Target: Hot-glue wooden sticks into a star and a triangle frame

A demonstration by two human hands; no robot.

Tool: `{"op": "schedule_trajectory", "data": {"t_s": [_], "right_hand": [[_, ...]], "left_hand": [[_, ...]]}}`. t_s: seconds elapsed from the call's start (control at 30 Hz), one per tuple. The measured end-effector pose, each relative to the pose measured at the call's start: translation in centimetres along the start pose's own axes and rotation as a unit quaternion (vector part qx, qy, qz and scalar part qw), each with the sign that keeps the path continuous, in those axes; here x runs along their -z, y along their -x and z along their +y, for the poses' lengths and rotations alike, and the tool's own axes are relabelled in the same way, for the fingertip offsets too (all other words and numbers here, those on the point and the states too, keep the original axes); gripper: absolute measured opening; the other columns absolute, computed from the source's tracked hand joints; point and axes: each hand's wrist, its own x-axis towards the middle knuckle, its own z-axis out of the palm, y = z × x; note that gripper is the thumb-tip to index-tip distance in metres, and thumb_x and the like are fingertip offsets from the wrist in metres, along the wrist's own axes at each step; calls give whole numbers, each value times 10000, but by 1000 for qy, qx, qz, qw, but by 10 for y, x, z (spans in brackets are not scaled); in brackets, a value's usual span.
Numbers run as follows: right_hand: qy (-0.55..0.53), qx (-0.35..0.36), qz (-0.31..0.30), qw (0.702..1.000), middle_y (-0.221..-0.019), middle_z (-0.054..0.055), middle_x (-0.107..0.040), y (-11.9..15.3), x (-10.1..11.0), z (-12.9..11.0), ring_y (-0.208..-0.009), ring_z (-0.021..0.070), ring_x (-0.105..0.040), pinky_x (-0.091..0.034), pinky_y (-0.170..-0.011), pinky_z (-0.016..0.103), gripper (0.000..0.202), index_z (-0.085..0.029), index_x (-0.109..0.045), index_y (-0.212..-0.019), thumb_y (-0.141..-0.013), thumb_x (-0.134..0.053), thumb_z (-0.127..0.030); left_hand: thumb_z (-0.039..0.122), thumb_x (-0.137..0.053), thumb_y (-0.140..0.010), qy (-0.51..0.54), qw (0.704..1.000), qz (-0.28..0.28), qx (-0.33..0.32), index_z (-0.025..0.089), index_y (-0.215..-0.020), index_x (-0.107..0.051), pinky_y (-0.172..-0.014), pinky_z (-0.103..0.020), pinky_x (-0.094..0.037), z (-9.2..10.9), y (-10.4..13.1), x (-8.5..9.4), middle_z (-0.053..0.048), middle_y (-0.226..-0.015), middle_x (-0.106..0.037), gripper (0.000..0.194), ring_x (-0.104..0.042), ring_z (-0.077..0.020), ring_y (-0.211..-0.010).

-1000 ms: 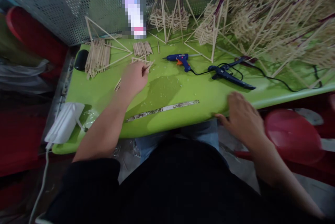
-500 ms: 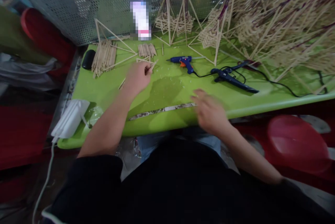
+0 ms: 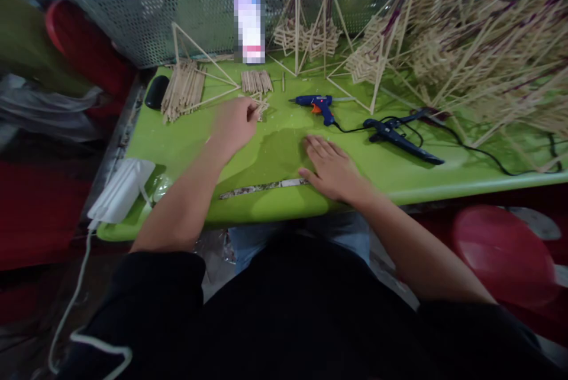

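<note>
My left hand is closed, its fingertips at a few short wooden sticks on the green table; part of what it pinches is hidden by the fingers. Palm down, my right hand rests on the table with its fingers apart, holding nothing. A printed strip runs along the table's front, its right end meeting that hand. Beyond my right hand lies a blue glue gun. Behind my left hand sit a small row of short sticks and a pile of longer sticks.
Stick structures crowd the right and back. A phone leans at the back mesh. Black pliers-like tool and cable lie at right. A white power strip is at the left edge, a black object behind it.
My right hand has moved left and forward and now lies flat on the table. My left hand remains near the short sticks. The view has shifted slightly.
</note>
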Motion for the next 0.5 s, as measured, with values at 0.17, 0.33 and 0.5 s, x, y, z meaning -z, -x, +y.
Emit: {"op": "schedule_trajectory", "data": {"t_s": [0.17, 0.33, 0.5], "right_hand": [[91, -207, 86, 970, -1852, 361, -379, 152, 26, 65, -1733, 566, -374, -415, -1304, 817, 988, -80, -340, -1833, -1110, -489, -737], [167, -526, -1, 834, -973, 345, -808, 258, 42, 101, -913, 670, -806, -564, -648, 798, 706, -262, -886, -1093, -989, -555, -877], [115, -287, 212, 927, -1074, 223, -838, 194, 33, 59, -1017, 458, -827, -665, -850, 658, 462, -232, -828, -1207, -1149, -483, -533]], "left_hand": [[291, -676, -1096, -1, 1000, -13, 3, 249, -974, -767, -819, -417, -583, 1, 0, -6, -93, -1007, -820, 157, -693, -235, -825], [359, -673, -1112, 29, 999, -8, 11, 254, -978, -768, -811, -409, -591, 4, -2, -7, -91, -997, -825, 195, -701, -235, -848], [320, -687, -1126, 57, 998, 1, 22, 256, -999, -744, -851, -428, -615, 7, 0, -1, -88, -1027, -817, 153, -750, -242, -898]]}}
